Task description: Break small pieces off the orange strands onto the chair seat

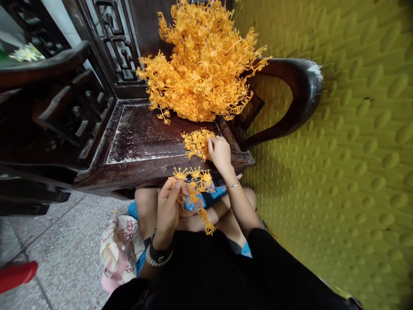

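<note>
My left hand [169, 202], held over my lap, pinches a strand of orange plastic flower pieces [195, 180]. Spiky heads fan out above its fingertips, and a tail of the strand dangles toward my lap. My right hand [220, 151] reaches to the front of the wooden chair seat [145, 131]. Its fingers are curled down at the right side of a small pile of orange flower pieces [196, 143], and whatever they grip is hidden. Behind that pile rises a big heap of the same orange plastic flowers [203, 69].
A curved armrest [303, 94] stands at the right, in front of a yellow-green padded wall covering [355, 172]. Carved dark wood furniture [77, 107] is at the left. On the speckled floor lie a white and pink printed bag [119, 245] and a red object [17, 275].
</note>
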Tool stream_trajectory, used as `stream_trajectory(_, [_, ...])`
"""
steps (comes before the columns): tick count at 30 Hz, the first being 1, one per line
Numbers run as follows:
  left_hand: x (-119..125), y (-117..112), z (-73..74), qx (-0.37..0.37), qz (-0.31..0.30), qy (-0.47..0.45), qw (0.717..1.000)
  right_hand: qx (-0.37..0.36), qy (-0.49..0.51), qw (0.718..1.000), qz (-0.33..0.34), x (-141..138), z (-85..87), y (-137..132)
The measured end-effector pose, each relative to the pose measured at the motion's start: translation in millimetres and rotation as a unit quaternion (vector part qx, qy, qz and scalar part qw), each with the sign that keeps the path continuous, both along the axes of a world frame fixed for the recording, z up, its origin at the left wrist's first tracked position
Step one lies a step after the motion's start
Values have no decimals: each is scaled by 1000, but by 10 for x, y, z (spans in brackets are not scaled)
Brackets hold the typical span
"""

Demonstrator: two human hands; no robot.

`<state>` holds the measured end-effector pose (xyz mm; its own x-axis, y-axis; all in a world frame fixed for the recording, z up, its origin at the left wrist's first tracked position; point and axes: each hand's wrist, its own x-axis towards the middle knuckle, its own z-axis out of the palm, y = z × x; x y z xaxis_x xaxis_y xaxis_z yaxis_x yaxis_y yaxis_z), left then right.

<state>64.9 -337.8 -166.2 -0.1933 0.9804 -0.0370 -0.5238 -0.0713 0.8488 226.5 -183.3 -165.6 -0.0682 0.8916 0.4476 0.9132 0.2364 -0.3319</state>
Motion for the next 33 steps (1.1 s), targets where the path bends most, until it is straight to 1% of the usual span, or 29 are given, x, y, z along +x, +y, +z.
stream_trajectory(3, [-5,30,-16,-18,17,-5,1000,-14,38,999,-15,12,12,27])
stream_trajectory(6, [3,47,-12,-32,21,1,999,-15,83,996,-33,30,5,40])
stream_trajectory(7, [6,47,-2,-33,19,8,999,-18,100,994,-27,38,11,32])
stream_trajectory(9, [13,43,21,-34,7,27,999,-21,161,987,10,48,60,-26])
stream_trajectory(11, [18,38,35,-37,-5,43,998,-15,257,964,70,36,177,-153])
stream_trajectory(13, [17,36,27,-38,-7,52,998,-43,334,927,163,-12,341,-337])
stream_trajectory(14, [13,36,17,-34,-1,57,998,-85,345,907,224,-50,424,-436])
stream_trajectory(16, [-6,33,-10,-21,17,79,996,-190,317,866,337,-144,543,-617])
stream_trajectory(17, [-21,30,-21,-14,24,98,995,-230,298,848,374,-193,565,-686])
stream_trajectory(18, [-38,25,-30,-8,30,120,992,-256,287,833,396,-240,560,-738])
stream_trajectory(20, [-75,12,-36,-1,39,165,986,-274,307,816,405,-319,475,-793])
stream_trajectory(22, [-105,-1,-28,2,50,194,980,-271,359,804,390,-372,337,-804])
stream_trajectory(24, [-120,-12,-14,5,57,203,977,-255,405,799,365,-400,210,-802])
stream_trajectory(26, [-117,-20,-2,4,55,204,977,-235,426,800,351,-403,136,-805])
stream_trajectory(30, [-84,-26,-26,-7,32,193,981,-219,424,808,347,-358,138,-822])
stream_trajectory(33, [-52,-9,-96,-24,-12,146,989,-195,420,819,341,-336,149,-850])
